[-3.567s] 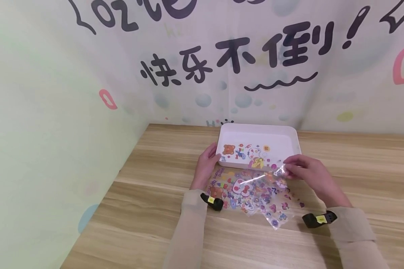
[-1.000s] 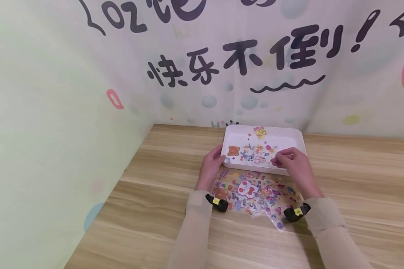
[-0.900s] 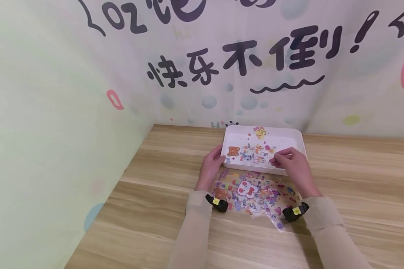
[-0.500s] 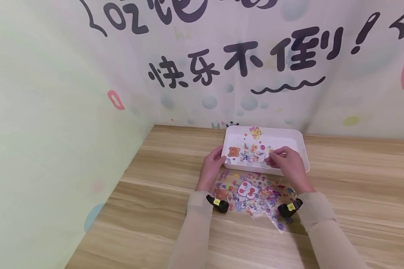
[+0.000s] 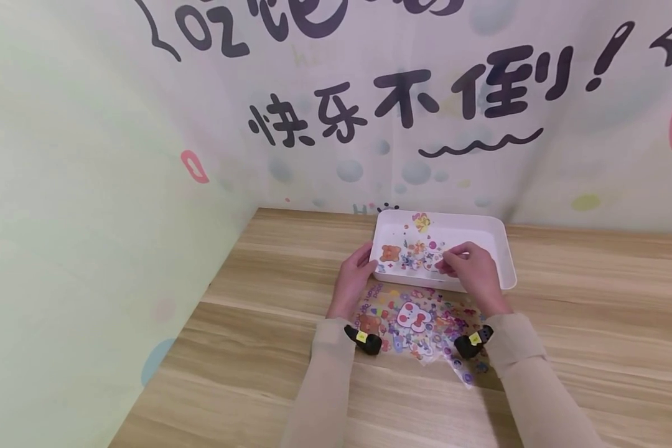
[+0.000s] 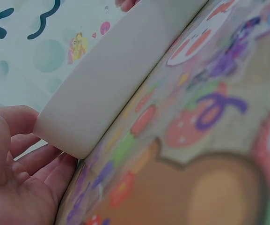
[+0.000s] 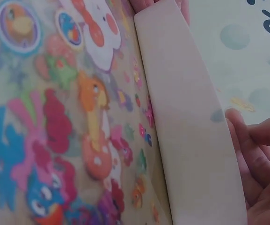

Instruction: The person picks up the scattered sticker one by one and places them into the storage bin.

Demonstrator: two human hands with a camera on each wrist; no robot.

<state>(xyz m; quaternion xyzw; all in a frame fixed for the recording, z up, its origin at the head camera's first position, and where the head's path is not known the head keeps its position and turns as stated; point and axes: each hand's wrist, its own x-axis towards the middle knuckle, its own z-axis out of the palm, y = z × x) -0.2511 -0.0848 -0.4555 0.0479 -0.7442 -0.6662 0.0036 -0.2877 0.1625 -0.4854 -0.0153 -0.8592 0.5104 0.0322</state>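
Note:
My left hand (image 5: 351, 280) grips the left front corner of a white tray (image 5: 484, 235); in the left wrist view its fingers wrap the tray's corner (image 6: 62, 126). Thumb and forefinger of my right hand (image 5: 475, 274) pinch the edge of a clear sticker sheet, which lies in the tray and shows a yellow pony (image 5: 422, 223). The right wrist view has the right hand (image 7: 266, 173) just behind the tray's front wall (image 7: 186, 117), which partly hides the fingertips. A brown bear sticker (image 5: 390, 253) shows at the tray's left.
Several overlapping clear sticker sheets (image 5: 414, 317) lie on the wooden table (image 5: 246, 348) in front of the tray, under both wrists. A printed cloth (image 5: 325, 186) hangs behind the tray, and another pale cloth (image 5: 89, 218) stands to the left.
My right hand has carried the clear sticker sheet from above the table into the tray, then shifted it leftward there. My left hand keeps its grip on the tray corner.

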